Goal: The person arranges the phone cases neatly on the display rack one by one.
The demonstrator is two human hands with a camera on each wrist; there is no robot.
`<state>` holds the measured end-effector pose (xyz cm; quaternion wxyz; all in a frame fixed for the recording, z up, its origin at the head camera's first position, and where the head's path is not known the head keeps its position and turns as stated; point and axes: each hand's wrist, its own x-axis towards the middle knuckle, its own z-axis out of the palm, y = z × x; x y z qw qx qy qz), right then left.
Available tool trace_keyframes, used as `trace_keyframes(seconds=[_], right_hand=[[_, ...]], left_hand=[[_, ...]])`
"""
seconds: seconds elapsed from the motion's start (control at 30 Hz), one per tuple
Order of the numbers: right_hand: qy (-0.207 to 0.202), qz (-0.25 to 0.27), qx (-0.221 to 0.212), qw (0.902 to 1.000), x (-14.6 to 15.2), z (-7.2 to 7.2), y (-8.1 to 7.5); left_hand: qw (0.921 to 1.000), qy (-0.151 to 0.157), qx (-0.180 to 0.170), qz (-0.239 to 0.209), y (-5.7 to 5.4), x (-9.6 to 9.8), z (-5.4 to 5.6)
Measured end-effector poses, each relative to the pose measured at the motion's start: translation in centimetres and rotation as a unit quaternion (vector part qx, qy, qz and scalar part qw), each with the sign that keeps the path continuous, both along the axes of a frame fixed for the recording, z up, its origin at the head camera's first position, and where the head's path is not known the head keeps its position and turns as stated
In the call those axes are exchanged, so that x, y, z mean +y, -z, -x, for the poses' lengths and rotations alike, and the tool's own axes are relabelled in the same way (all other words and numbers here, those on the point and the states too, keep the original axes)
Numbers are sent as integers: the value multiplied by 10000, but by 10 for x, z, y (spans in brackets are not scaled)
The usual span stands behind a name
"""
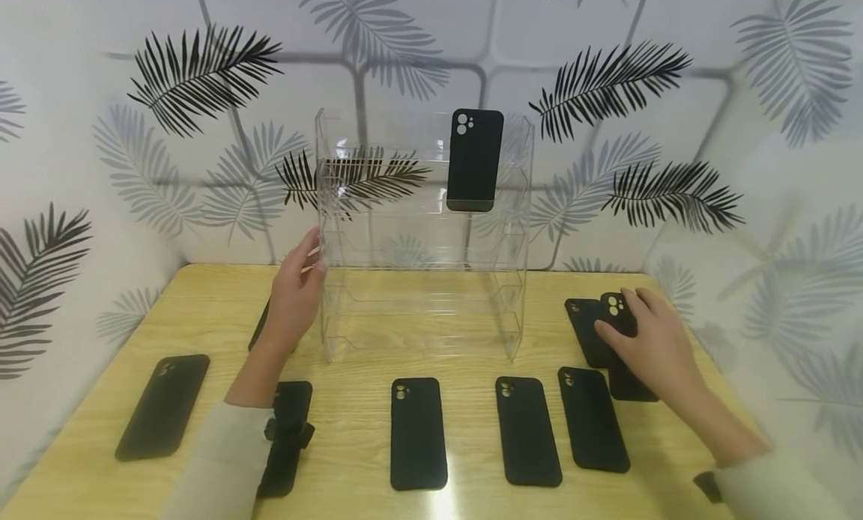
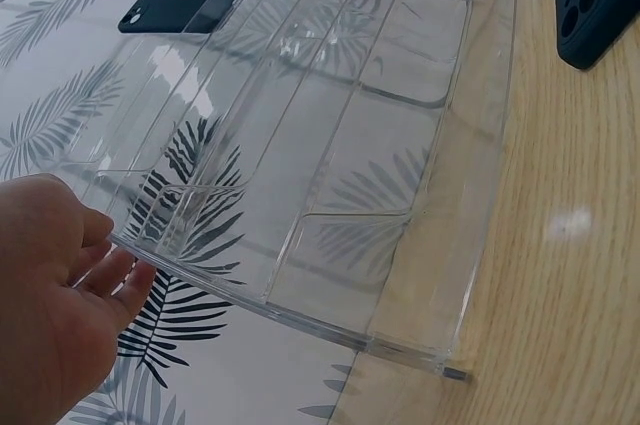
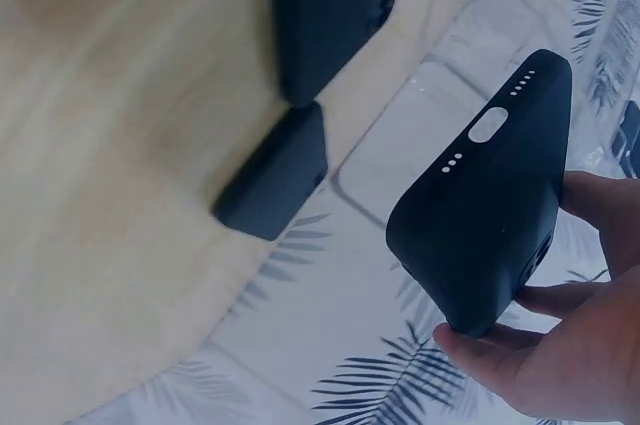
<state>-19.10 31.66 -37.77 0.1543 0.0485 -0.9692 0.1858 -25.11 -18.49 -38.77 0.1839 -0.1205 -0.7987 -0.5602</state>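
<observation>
A clear acrylic tiered display rack [image 1: 425, 306] stands at the back of the table. One black phone case [image 1: 476, 156] leans upright on an upper tier, right of centre, with its camera cutouts at the top. My left hand [image 1: 297, 291] grips the left side panel of the rack, thumb and fingers at its edge in the left wrist view. At the far right, my right hand [image 1: 654, 348] holds another black phone case [image 3: 490, 205] by its sides, its charging-port end showing in the right wrist view. In the head view that case overlaps a phone case [image 1: 585, 333] on the table.
More black phone cases lie on the wooden table [image 1: 364, 400]: one at the left [image 1: 162, 407], one partly under my left forearm [image 1: 290, 415], and several across the front and right, including a middle case [image 1: 418, 434]. A leaf-patterned backdrop [image 1: 573, 25] rises behind.
</observation>
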Motion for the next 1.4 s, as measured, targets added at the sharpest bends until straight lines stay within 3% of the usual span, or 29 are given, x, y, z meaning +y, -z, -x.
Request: trace_keyframes(seconds=[0.27,0.5,1.4], right_hand=[[-276,37,408,9988,-32,7,-21],[-546,-185,1288,9900,-62,16,-32],[-849,-83,1578,9838,-158,56,-85]], left_hand=[[9999,-71,6,72,2,0,2],[9999,-101,-13,129,2,-1,1],[9999,-82,-41,92,1,0,2]])
